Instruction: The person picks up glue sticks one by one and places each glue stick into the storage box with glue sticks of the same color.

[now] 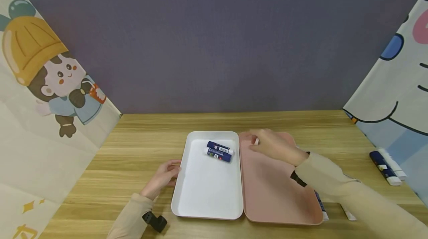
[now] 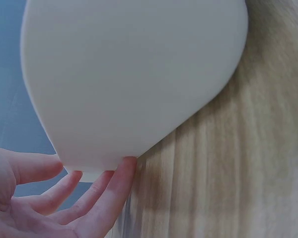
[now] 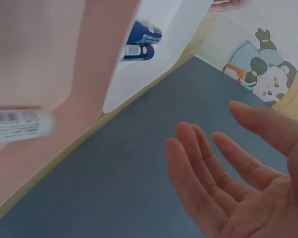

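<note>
In the head view my left hand (image 1: 164, 175) touches the left side of the white tray (image 1: 207, 202). The left wrist view has its fingertips and thumb against the tray's pale outer wall (image 2: 134, 89). Two dark blue tubes (image 1: 219, 154), resembling glue sticks, lie side by side in that tray. Above the far part of the pink tray (image 1: 267, 194) is my right hand (image 1: 269, 144), its fingers apart and holding nothing. A white tube (image 3: 22, 126) with printed text lies inside the pink tray in the right wrist view; in the head view the hand mostly covers it.
More tubes, dark blue (image 1: 382, 166) and white (image 1: 392, 164), lie at the table's right edge. Another blue tube (image 1: 321, 205) sits beside the pink tray, partly behind my right sleeve. A grey wall (image 1: 214, 45) rises behind the table, with printed sheets on both sides.
</note>
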A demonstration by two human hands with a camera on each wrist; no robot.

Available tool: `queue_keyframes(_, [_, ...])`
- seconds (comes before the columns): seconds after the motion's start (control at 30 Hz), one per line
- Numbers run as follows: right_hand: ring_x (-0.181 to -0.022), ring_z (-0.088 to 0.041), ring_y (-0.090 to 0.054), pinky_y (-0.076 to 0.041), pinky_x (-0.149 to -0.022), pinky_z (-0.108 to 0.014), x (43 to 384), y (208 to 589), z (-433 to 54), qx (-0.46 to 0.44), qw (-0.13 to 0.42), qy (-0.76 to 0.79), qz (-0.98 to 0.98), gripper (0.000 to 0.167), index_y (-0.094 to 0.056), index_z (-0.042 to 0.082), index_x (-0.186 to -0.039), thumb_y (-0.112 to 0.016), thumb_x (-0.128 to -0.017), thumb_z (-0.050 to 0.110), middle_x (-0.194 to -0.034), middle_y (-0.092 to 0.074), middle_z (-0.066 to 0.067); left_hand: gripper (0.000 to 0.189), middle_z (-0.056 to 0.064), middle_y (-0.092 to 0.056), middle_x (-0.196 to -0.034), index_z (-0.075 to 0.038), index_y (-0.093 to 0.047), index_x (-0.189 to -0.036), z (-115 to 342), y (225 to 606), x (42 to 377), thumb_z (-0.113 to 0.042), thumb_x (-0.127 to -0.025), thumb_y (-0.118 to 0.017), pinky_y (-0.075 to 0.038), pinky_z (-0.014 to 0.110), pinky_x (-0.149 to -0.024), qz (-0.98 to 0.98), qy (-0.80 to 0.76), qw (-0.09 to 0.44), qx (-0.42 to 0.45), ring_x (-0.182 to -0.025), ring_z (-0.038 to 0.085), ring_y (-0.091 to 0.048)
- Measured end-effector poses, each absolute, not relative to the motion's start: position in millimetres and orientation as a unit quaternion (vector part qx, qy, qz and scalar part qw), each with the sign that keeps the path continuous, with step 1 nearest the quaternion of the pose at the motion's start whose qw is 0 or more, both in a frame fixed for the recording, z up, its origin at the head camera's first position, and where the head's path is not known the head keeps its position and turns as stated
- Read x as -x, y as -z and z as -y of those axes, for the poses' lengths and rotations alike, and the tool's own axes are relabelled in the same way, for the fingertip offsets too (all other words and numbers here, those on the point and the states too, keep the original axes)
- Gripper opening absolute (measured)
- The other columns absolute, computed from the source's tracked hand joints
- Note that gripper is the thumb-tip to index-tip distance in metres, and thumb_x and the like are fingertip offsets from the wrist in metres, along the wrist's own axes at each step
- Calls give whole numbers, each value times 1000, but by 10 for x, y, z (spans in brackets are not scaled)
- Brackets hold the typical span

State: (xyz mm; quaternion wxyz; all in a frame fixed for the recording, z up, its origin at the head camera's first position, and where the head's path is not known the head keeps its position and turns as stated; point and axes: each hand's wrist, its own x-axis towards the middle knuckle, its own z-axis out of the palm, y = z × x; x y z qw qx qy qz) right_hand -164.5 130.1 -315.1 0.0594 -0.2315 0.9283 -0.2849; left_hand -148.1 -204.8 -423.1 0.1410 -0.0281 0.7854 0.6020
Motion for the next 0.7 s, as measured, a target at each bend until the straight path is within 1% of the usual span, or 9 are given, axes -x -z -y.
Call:
queue_keyframes(0.1, [-64, -11, -52, -42, -55, -26, 1611, 3169, -1395, 231, 41, 271, -934, 33, -56, 1, -113, -61, -82, 10, -82, -59, -3, 36, 21, -55, -102, 8, -41, -124, 2048, 4232, 1482, -5, -91, -44, -52, 37, -65, -786, -602, 140, 30, -79, 21, -59])
queue_keyframes(0.2, [-68, -11, -54, -44, -56, -26, 1576, 3184, -1475, 227, 18, 253, -940, 31, -59, 5, -111, -62, -81, 13, -80, -59, 0, 36, 21, -55, -102, 7, -41, -124, 2048, 4234, 1481, -5, -91, -44, -52, 37, -65, -785, -602, 142, 30, -80, 22, -59])
queue_keyframes(0.3, [-65, -12, -54, -43, -53, -26, 1533, 3186, -1563, 217, 24, 264, -939, 36, -57, 6, -116, -62, -81, 13, -80, -57, -1, 36, 21, -55, -102, 7, -41, -124, 2046, 4236, 1484, -6, -91, -44, -52, 37, -65, -785, -602, 143, 29, -80, 22, -59])
queue_keyframes(0.33, [-63, -12, -52, -43, -52, -26, 1517, 3185, -1594, 212, 34, 275, -937, 38, -55, 5, -118, -61, -81, 11, -80, -56, -2, 36, 21, -55, -102, 7, -41, -124, 2045, 4236, 1484, -6, -91, -44, -52, 37, -65, -785, -602, 143, 29, -80, 22, -59])
queue_keyframes(0.43, [-63, -12, -51, -42, -51, -26, 1470, 3182, -1693, 193, 55, 297, -933, 41, -51, 2, -122, -60, -82, 8, -81, -54, -4, 36, 21, -55, -102, 8, -40, -124, 2045, 4240, 1486, -6, -91, -44, -52, 37, -65, -783, -604, 144, 27, -79, 21, -59])
queue_keyframes(0.57, [-69, -14, -54, -43, -53, -27, 1410, 3214, -1820, 187, 39, 282, -940, 39, -51, 0, -118, -61, -80, 7, -83, -55, -4, 36, 21, -55, -102, 8, -39, -124, 2048, 4238, 1487, -6, -91, -43, -52, 37, -65, -781, -607, 146, 23, -79, 22, -59])
queue_keyframes(0.7, [-72, -18, -54, -44, -56, -29, 1343, 3284, -1934, 179, 28, 277, -944, 37, -53, -3, -114, -62, -80, 7, -84, -56, -5, 36, 22, -54, -103, 9, -39, -124, 2054, 4234, 1487, -6, -91, -43, -52, 37, -65, -780, -608, 148, 20, -80, 22, -59])
